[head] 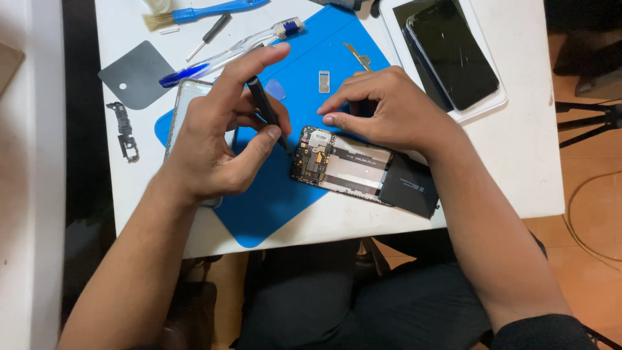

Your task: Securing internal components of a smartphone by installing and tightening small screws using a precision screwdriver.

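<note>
Left hand [217,139] grips a black screwdriver [267,111] betw. thumb, index and middle finger, shaft tilted, tip down at the top-left corner of the opened phone [363,172]. Phone lies back-cover off, circuit board and battery showing, on the right near part of the blue work mat [272,201], its right end hanging over onto the white table [518,149]. Right hand [389,110] curls over the phone's far edge, fingertips pressed down just by the board, steadying it; nothing gripped in it that I can see. Under the left hand, a clear phone frame [188,97], partly hidden. Far side: blue-handled brush [207,11], toothbrush [230,52], small SIM tray [324,81] on the mat. Left of mat: grey sheet [136,74], small black bracket [124,131]. Far right: two dark phones [453,52] stacked on a white tray.
</note>
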